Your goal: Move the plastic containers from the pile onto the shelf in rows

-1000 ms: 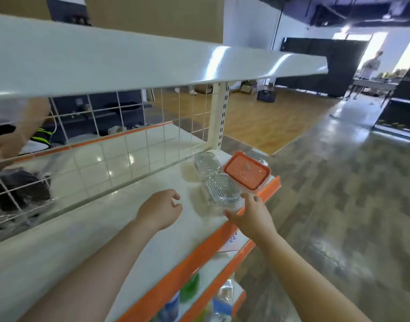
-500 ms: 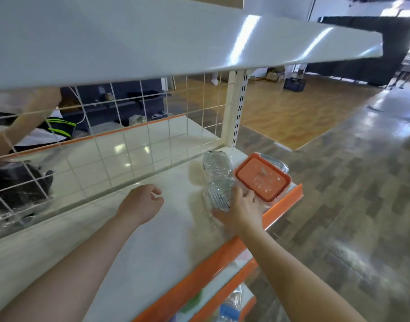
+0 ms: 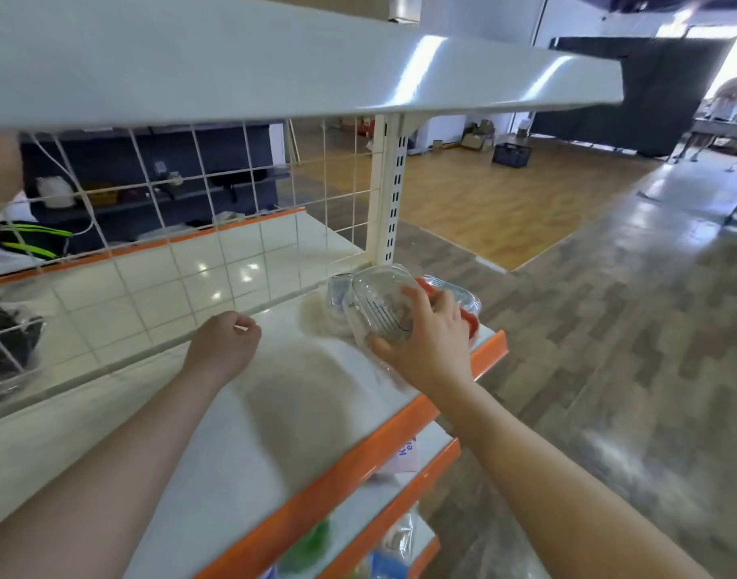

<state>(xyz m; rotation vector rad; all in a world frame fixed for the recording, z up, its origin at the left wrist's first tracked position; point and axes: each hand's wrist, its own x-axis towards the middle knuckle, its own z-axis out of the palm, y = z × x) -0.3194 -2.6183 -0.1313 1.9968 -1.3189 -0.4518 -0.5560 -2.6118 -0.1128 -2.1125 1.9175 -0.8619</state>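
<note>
At the right end of the white shelf [image 3: 249,445] lies a small pile of plastic containers. My right hand [image 3: 425,344] grips a clear plastic container [image 3: 379,305], tilted up on its edge above the shelf. Behind it another clear container [image 3: 336,296] rests on the shelf. An orange-lidded container [image 3: 467,315] shows partly behind my right hand. My left hand [image 3: 224,346] hovers over the shelf to the left, fingers loosely curled, holding nothing.
A wire mesh back panel [image 3: 183,211] closes the shelf's far side, with a slotted upright post [image 3: 389,190] at its right end. An upper shelf [image 3: 274,56] hangs overhead. The orange front edge [image 3: 358,461] borders lower shelves with packaged goods. Tiled floor lies to the right.
My right hand has taken hold of the clear container and tilted it up off the shelf, covering most of the orange lid. My left hand has stayed about where it was.
</note>
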